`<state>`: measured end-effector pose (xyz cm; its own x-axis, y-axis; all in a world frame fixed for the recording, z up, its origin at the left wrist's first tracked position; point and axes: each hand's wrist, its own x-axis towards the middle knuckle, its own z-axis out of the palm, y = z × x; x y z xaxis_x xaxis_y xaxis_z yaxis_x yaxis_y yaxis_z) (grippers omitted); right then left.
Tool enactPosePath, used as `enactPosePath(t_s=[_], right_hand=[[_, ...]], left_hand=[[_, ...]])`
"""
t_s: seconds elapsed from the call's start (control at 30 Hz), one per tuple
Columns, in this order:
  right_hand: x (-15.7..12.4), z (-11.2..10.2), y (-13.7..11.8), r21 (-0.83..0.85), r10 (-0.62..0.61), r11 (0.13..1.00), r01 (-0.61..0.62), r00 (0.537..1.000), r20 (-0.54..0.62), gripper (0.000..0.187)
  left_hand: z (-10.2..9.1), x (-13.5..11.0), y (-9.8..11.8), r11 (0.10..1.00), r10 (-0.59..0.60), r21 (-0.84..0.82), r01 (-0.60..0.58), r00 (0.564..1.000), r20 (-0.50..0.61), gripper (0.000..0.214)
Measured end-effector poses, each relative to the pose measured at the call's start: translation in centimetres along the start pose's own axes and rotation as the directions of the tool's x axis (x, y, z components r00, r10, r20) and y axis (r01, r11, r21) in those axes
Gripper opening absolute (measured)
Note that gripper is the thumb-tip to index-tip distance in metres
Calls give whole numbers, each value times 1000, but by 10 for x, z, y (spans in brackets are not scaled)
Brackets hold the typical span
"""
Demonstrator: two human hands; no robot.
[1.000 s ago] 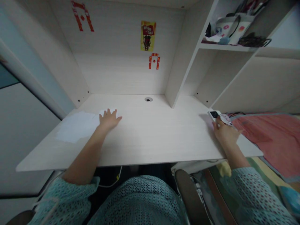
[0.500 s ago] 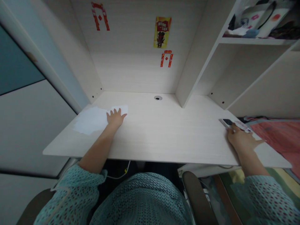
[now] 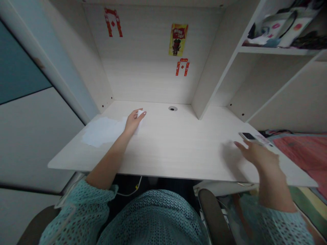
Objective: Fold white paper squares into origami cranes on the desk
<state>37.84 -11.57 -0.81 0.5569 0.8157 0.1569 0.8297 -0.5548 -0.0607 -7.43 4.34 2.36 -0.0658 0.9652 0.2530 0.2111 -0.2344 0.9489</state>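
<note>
My left hand [image 3: 133, 121] is closed in a pinch on a white sheet of paper [image 3: 139, 113], whose edge shows between thumb and fingers. Beside it, white paper with uneven edges [image 3: 102, 131] lies flat on the left of the pale desk [image 3: 178, 146]. My right hand [image 3: 261, 154] hovers over the right side of the desk and casts a shadow there. Its thumb stands apart from the fingers, and nothing shows in it. Just beyond it lies a smartphone [image 3: 248, 136], partly covered by the hand.
A side panel [image 3: 213, 71] rises from the desk's back right. Bags [image 3: 278, 29] fill the shelf above. Red and yellow stickers [image 3: 178, 39] are on the back board, above a round cable hole [image 3: 173, 108]. Red cloth [image 3: 296, 146] lies past the right edge.
My left hand has gone from lying spread on the paper to pinching it, slightly farther right and up. My right hand has lifted off the phone and moved back towards me.
</note>
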Motion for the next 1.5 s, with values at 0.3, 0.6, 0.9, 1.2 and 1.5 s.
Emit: enactPosePath(t_s=[0.3, 0.6, 0.9, 1.2, 1.5], right_hand=[[-29, -23, -247, 732, -750, 270, 626, 614, -248, 57], [-33, 32, -252, 921, -767, 51, 386, 606, -212, 50], [-28, 20, -251, 909, -698, -42, 414, 639, -323, 55], [-24, 22, -253, 930, -545, -101, 353, 762, -349, 20], [-16, 25, -254, 989, -533, -136, -53, 845, -28, 27]], left_hand=[[54, -5, -17, 606, -285, -596, 527, 843, 456, 53], [40, -13, -13, 676, -213, -557, 483, 852, 479, 69], [48, -12, -28, 681, -203, -611, 404, 906, 372, 36], [44, -19, -18, 670, -207, -537, 513, 824, 528, 44], [37, -13, -9, 863, -212, -399, 309, 940, 269, 55]])
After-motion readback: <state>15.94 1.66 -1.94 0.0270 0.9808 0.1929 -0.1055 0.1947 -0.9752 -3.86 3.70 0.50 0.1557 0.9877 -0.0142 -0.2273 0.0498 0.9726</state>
